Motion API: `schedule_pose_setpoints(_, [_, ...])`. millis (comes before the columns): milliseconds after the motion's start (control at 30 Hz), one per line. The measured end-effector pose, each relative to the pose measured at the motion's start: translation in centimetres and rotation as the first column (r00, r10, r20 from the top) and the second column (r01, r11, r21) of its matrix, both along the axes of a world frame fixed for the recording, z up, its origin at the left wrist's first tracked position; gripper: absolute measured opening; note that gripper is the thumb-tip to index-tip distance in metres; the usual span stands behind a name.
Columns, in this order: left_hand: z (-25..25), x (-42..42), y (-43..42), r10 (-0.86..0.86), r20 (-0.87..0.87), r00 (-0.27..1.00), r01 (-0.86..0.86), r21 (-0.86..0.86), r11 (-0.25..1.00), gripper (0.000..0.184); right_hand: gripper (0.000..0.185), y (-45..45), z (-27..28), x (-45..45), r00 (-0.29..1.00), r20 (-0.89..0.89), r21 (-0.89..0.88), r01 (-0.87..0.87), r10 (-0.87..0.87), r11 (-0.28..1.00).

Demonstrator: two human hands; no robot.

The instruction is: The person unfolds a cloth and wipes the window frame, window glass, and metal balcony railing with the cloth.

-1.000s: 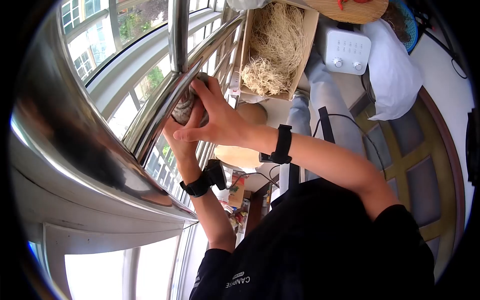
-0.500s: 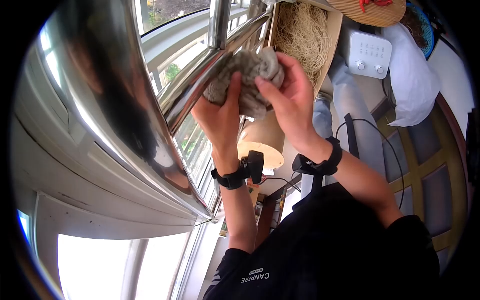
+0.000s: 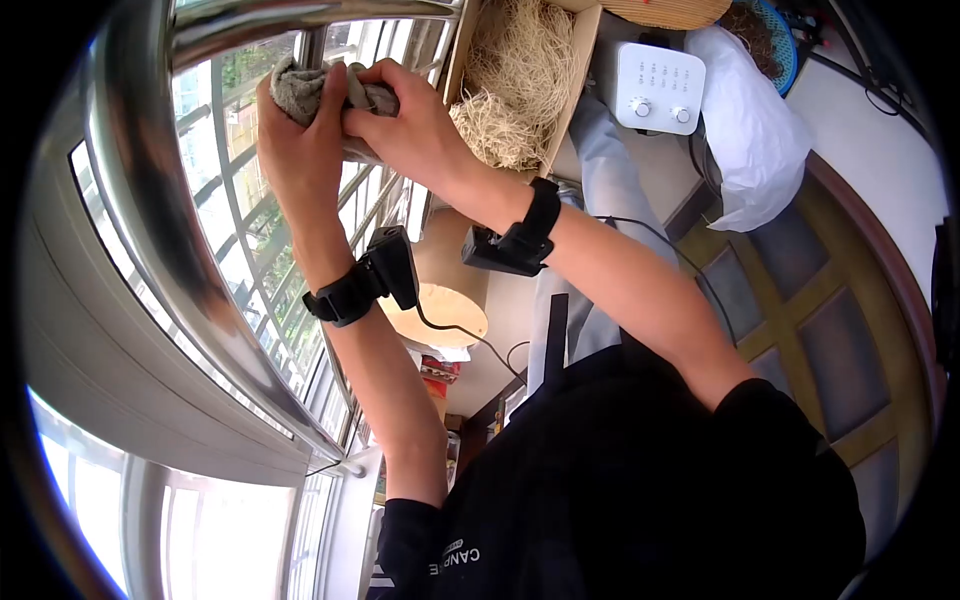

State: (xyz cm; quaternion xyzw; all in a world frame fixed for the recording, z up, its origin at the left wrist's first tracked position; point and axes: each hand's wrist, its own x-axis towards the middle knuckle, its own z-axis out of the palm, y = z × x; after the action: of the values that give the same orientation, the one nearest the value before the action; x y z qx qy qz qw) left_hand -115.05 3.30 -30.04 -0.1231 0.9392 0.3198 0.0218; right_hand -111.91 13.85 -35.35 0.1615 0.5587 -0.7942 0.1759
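Observation:
A crumpled grey cloth is bunched between my two hands, against an upright metal bar of the window railing. My left hand grips the cloth on its left side, thumb pointing up. From the right, my right hand pinches the cloth, its fingers curled over it. Part of the cloth is hidden by my fingers. Just above the hands runs a shiny horizontal rail. Both wrists wear black straps with small black boxes.
A box of pale dried strands lies right of my hands. Beyond it are a white device with knobs, a white plastic bag and a blue basket. A round wooden top stands below. Thick curved railing is at left.
The cloth, spread loosely between my hands half a second ago, is now bunched at the upright bar. Both hands have moved up and left, and the view has shifted.

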Motion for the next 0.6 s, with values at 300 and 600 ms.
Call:
schedule_pose_setpoints(300, [0.0,9.7,-4.8,0.017,-0.097,0.995,-0.020,-0.029,0.999,0.035,0.032,-4.9,-0.6,11.8,0.993,-0.023,-0.032,-0.120,0.119,0.992])
schedule_pose_setpoints(600, [1.1,20.3,-10.0,0.226,-0.011,0.974,-0.224,-0.178,0.958,0.025,0.033,-5.1,-0.3,16.5,0.888,0.091,-0.009,-0.452,0.450,0.892])
